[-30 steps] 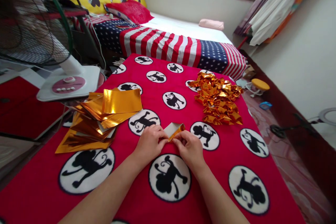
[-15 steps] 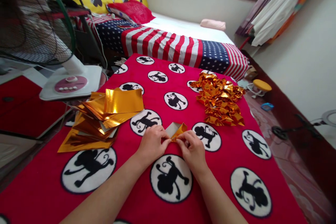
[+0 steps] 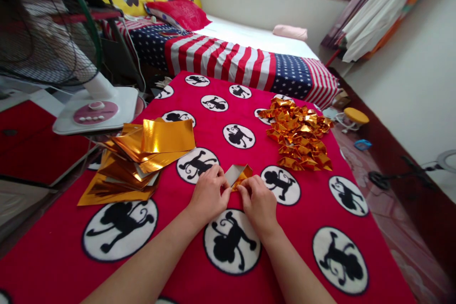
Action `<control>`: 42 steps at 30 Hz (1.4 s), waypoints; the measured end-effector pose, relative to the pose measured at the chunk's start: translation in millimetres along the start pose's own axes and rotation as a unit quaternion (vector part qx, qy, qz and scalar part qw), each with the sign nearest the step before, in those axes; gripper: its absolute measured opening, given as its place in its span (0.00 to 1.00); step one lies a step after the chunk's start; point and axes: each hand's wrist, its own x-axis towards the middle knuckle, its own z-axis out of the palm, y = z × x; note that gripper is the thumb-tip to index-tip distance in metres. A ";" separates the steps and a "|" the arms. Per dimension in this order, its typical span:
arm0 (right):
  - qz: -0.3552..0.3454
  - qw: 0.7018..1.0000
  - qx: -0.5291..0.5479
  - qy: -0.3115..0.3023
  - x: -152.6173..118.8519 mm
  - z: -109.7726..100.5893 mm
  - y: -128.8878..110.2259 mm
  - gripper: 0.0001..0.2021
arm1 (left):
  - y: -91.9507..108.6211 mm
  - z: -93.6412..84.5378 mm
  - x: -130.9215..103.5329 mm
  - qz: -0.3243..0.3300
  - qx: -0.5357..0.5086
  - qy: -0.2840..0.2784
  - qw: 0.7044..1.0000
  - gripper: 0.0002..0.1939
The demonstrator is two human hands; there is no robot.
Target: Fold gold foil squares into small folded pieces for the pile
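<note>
Both hands meet over a partly folded sheet of gold foil paper (image 3: pixel 235 174) at the middle of the red cloth (image 3: pixel 171 270). Its pale back faces up on the left, and a gold flap is folded over on the right. My left hand (image 3: pixel 211 192) pinches the near left edge between thumb and fingers. My right hand (image 3: pixel 259 202) pinches the near right corner, its fingers curled. Fingers cover the paper's near edge. Flat gold sheets (image 3: pixel 167 137) lie in a loose stack to the left. Folded gold pieces (image 3: pixel 302 137) form a heap at the right.
A white fan base (image 3: pixel 96 109) stands beyond the stack at the left. Past the cloth's far edge is a bed with a stars-and-stripes cover (image 3: pixel 221 59). A yellow-topped stool (image 3: pixel 356 115) and a blue object (image 3: pixel 362 144) are on the floor at the right.
My left thumb and fingers have shifted slightly at the near edge of the paper. The right fingers have drawn in a little, and the gold flap shows less. The stack and the heap are unchanged.
</note>
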 end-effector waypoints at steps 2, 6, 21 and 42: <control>-0.001 1.000 -0.024 -0.004 0.1 0.3 -0.9 0.06 | 0.5 0.9 0.2 -0.002 0.001 0.004 1.000 0.06; -0.001 0.999 -0.054 -0.005 1.3 0.9 -3.2 0.06 | 2.3 1.1 1.1 -0.006 -0.004 0.007 1.000 0.06; 0.016 0.999 -0.030 0.006 -0.3 2.7 -3.4 0.08 | 3.4 4.0 2.3 -0.018 0.005 0.009 1.000 0.07; 0.032 0.999 0.022 -0.017 3.9 -2.6 -3.1 0.04 | -1.6 1.5 1.2 -0.017 -0.030 -0.015 0.999 0.09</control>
